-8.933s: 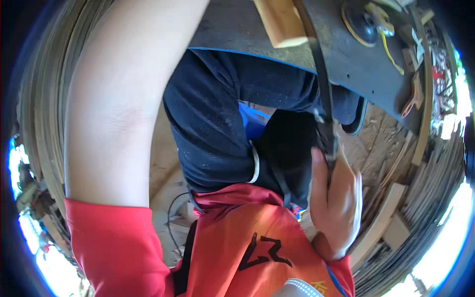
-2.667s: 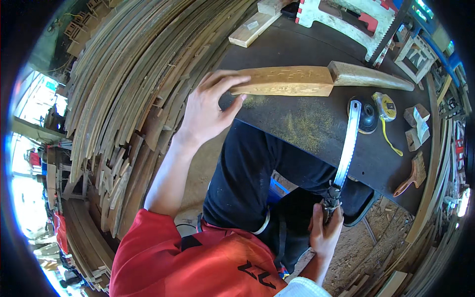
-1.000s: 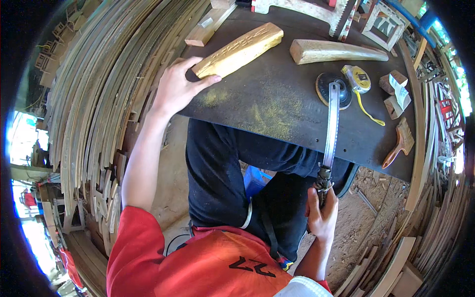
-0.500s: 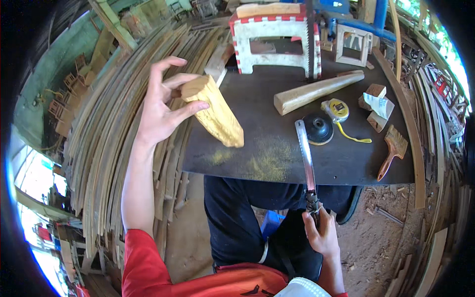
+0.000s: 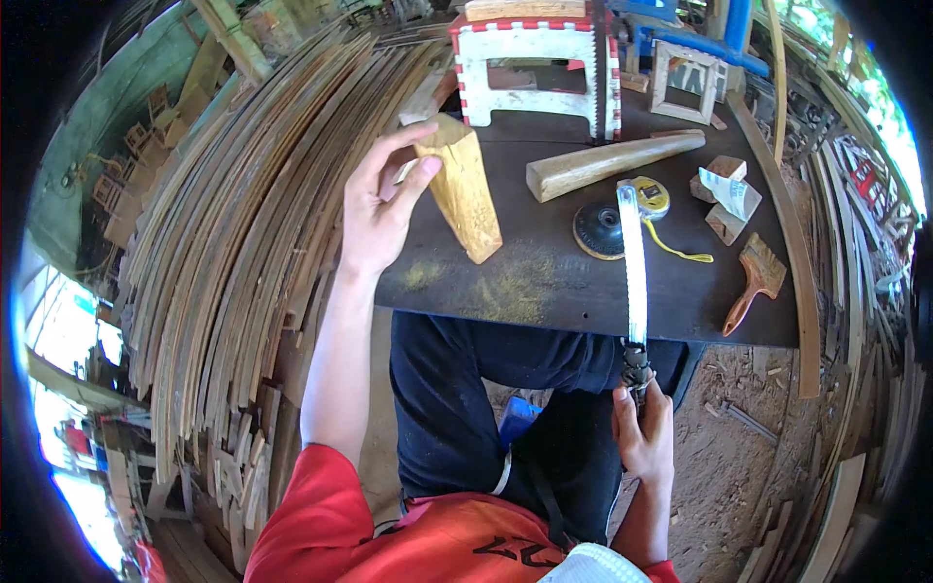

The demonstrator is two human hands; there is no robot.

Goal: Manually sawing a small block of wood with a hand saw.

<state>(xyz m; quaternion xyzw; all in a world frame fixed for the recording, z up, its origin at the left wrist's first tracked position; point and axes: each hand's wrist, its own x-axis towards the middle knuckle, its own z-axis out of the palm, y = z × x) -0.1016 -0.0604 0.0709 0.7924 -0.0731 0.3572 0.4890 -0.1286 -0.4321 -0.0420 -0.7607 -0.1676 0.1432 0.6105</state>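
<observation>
My left hand (image 5: pixel 377 219) grips a yellowish wood block (image 5: pixel 465 189) near its top end, thumb and fingers on its edges. The block leans, with its lower end toward the dark tabletop (image 5: pixel 437 296); whether it touches is unclear. My right hand (image 5: pixel 644 437) is closed round the dark handle of a hand saw (image 5: pixel 635 277). Its narrow, shiny blade points away from me over the table, apart from the block. Past the blade's tip lie a yellow tape measure (image 5: pixel 649 197) and a black round disc (image 5: pixel 599 231). Yellow sawdust (image 5: pixel 510 291) is scattered near the block.
A tapered wooden piece (image 5: pixel 612 165) lies farther back, before a white and red step stool (image 5: pixel 530 73). To the right are a paintbrush (image 5: pixel 754 282), small wood blocks (image 5: pixel 727 199) and a wooden frame (image 5: pixel 686 83). Long planks (image 5: pixel 253 223) are stacked at left.
My left hand has moved right, and the block has turned so a smoother face shows. The saw has shifted right, its blade more upright in view.
</observation>
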